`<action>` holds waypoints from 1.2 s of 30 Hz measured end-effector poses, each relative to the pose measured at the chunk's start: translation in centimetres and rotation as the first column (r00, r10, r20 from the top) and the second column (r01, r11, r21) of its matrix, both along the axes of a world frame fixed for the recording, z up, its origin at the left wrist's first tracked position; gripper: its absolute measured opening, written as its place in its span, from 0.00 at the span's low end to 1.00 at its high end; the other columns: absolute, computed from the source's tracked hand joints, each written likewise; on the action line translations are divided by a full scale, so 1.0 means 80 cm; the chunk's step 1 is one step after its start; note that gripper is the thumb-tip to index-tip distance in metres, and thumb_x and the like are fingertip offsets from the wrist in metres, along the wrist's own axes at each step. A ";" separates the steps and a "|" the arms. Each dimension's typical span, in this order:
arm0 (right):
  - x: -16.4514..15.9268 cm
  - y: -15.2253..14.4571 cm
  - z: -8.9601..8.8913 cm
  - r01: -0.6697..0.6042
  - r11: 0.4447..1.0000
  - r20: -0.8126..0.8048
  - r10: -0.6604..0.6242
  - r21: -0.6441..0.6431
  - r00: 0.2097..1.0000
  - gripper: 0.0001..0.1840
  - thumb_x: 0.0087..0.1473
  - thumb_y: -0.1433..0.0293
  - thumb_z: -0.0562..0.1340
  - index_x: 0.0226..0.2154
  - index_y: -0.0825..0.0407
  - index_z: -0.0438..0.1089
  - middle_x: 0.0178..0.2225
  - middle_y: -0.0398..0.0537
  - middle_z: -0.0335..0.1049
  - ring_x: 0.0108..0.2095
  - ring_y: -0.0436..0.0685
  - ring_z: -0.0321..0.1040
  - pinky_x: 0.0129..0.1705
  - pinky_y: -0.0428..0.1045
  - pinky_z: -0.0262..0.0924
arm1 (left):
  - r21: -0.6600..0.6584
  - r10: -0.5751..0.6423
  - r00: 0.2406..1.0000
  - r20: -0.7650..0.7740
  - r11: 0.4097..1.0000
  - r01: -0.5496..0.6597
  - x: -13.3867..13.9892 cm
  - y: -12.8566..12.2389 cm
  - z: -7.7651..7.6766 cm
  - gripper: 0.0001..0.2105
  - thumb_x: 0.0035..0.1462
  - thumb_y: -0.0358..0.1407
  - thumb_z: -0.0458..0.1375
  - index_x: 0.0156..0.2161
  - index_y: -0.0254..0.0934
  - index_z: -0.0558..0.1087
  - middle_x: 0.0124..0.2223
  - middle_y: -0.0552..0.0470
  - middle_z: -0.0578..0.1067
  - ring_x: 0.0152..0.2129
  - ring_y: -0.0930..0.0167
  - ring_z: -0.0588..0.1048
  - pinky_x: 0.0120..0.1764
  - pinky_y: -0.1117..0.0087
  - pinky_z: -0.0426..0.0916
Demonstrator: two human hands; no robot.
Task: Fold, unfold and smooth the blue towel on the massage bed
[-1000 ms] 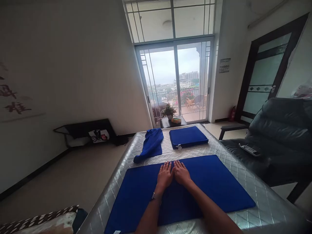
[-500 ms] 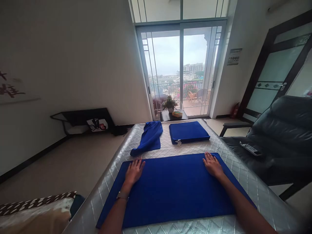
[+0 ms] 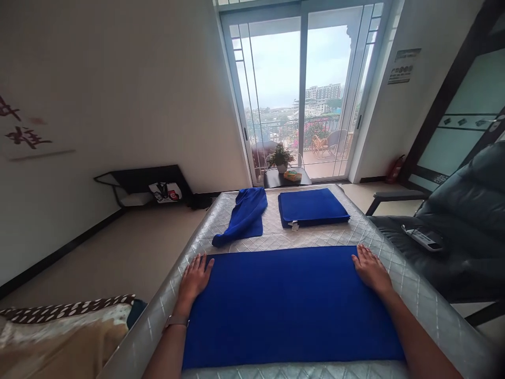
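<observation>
A blue cloth [image 3: 284,305] lies spread flat across the near part of the quilted mattress [image 3: 276,239]. My left hand [image 3: 195,279] rests palm down on its far left corner, fingers stretched out. At the far right corner my right hand [image 3: 371,268] lies flat too, fingers extended and pressed on the fabric. Beyond the spread cloth sits a neat stack of folded blue cloths [image 3: 313,206] with a small white tag at its near edge. To the left of that stack, another blue cloth [image 3: 246,216] lies crumpled and loosely bunched.
A black reclining chair [image 3: 457,237] with a power strip [image 3: 424,239] on it stands on the right. Behind the mattress is a small table [image 3: 272,180] with a potted plant [image 3: 281,158]. Patterned bedding [image 3: 67,337] sits at the lower left.
Both hands have slid outward over the cloth, the left one to the left corner and the right one to the right corner. The camera view has tilted down slightly.
</observation>
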State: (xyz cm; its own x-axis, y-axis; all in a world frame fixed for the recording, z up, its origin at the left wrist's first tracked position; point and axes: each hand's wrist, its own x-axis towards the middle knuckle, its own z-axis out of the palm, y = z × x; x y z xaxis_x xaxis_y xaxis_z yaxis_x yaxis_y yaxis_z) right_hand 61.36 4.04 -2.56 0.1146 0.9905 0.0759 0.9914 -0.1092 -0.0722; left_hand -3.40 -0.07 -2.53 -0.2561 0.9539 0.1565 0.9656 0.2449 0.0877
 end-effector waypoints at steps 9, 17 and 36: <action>-0.044 -0.034 0.054 -0.008 0.986 0.049 0.000 0.167 0.999 0.34 0.66 0.68 0.40 0.67 0.67 0.55 0.70 0.63 0.51 0.71 0.63 0.44 0.71 0.62 0.35 | 0.074 0.023 0.998 0.061 0.997 -0.028 0.035 -0.011 0.037 0.35 0.70 0.50 0.36 0.70 0.24 0.52 0.72 0.31 0.53 0.70 0.53 0.50 0.67 0.43 0.47; -0.247 -0.095 0.087 -0.412 0.907 -0.108 0.419 0.085 0.901 0.34 0.68 0.62 0.40 0.70 0.60 0.52 0.71 0.54 0.47 0.72 0.58 0.39 0.71 0.57 0.35 | 0.115 -0.524 0.850 0.053 0.849 0.516 0.264 -0.034 0.048 0.31 0.71 0.49 0.34 0.70 0.35 0.56 0.72 0.42 0.56 0.70 0.62 0.53 0.69 0.53 0.50; -0.005 -0.072 0.010 -0.011 1.000 0.040 0.011 -0.002 0.999 0.37 0.65 0.61 0.40 0.70 0.64 0.49 0.72 0.57 0.43 0.72 0.61 0.41 0.70 0.59 0.38 | -0.023 -0.045 0.997 0.062 0.999 0.046 0.011 -0.109 -0.006 0.38 0.68 0.56 0.34 0.71 0.28 0.51 0.73 0.37 0.51 0.70 0.56 0.51 0.68 0.48 0.48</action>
